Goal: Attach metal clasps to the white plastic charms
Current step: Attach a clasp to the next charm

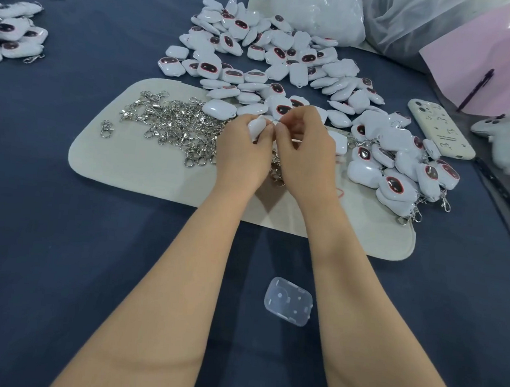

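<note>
Shows one white charm (257, 127) pinched in the curled fingers of the left hand (245, 152) above the beige mat (133, 164), just beside the clasp pile (173, 121). Shows the right hand (305, 154) with fingertips clamped on a clasp ring (277, 121) at the charm's edge. Probably risks dropping the ring among loose clasps through a slack pinch, or bending it through over-wide prying

1. There is one camera. It sits on the person's head and looks forward and down at the blue table (60, 222).
2. It is close. Both arms come in from the bottom edge, and the left hand (242, 152) and right hand (305, 154) meet near the middle.
3. The view is wide. The far part of the table is at the top.
</note>
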### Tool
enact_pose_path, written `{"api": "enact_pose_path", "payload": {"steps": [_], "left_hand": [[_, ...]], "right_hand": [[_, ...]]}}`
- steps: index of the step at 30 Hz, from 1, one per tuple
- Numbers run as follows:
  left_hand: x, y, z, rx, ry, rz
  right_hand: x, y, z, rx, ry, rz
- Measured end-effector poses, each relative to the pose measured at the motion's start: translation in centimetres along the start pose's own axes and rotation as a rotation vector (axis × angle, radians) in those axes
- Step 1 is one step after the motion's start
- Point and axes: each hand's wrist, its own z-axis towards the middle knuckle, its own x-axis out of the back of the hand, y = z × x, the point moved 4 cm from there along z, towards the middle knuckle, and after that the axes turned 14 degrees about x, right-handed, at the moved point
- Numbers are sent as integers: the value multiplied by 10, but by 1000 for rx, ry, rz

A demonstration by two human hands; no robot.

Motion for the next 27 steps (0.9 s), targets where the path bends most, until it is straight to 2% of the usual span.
{"api": "enact_pose_path", "payload": {"steps": [6,12,19,27], "left_hand": [[0,0,0,-3,22,-18],[-1,-1,0,-1,21,11],[-1,-1,0,-33,65,94],[-1,-1,-3,-83,118,186]], "right_hand": [[-1,3,1,-45,-27,38],[5,7,0,-59,74,-44],[0,5,-1,-29,-9,-71],[0,6,-1,-27,0,-74]]}}
